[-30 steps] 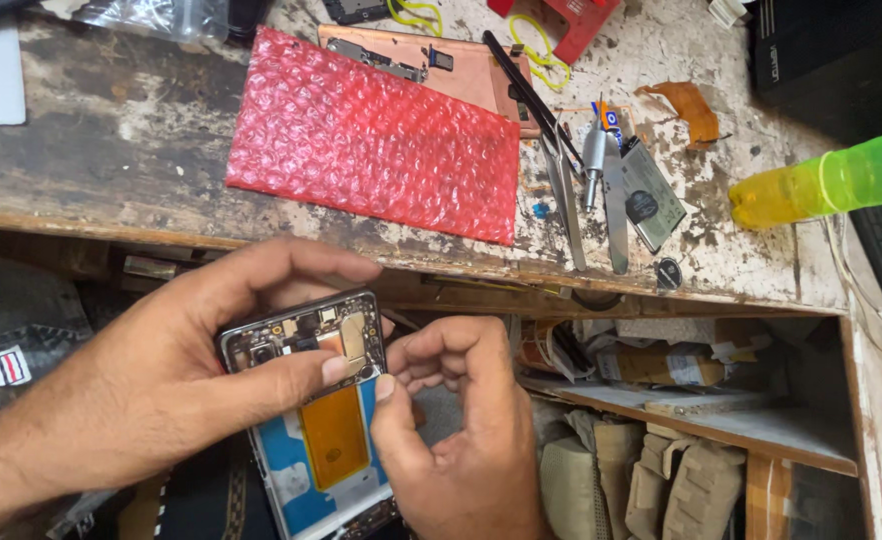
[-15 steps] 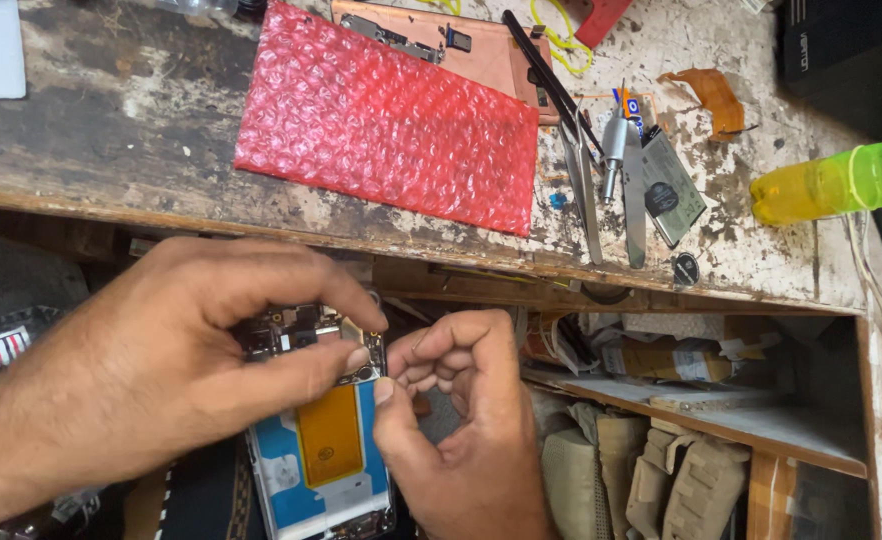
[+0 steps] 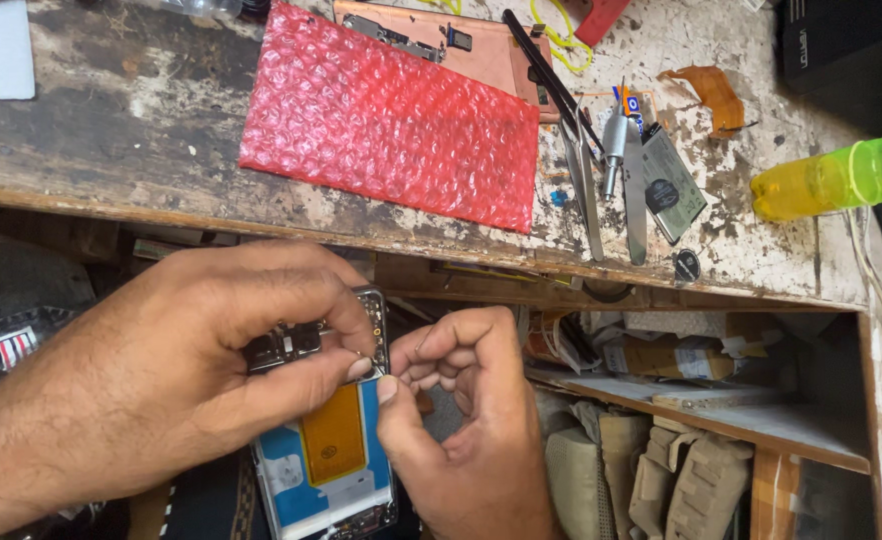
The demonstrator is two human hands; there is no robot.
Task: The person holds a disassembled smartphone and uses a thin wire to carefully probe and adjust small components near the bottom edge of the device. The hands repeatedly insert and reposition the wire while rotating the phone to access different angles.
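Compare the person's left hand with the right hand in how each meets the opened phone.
The left hand wraps over the opened phone at its top, fingers spread, steadying it. The right hand is curled into a loose fist, with only its thumb tip at the phone's right edge. Both work below the bench edge.

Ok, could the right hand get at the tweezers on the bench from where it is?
Probably yes. The right hand is pinched at the opened phone below the bench edge, and the tweezers lie uncovered near that edge, just above it. It would have to let go of the phone first.
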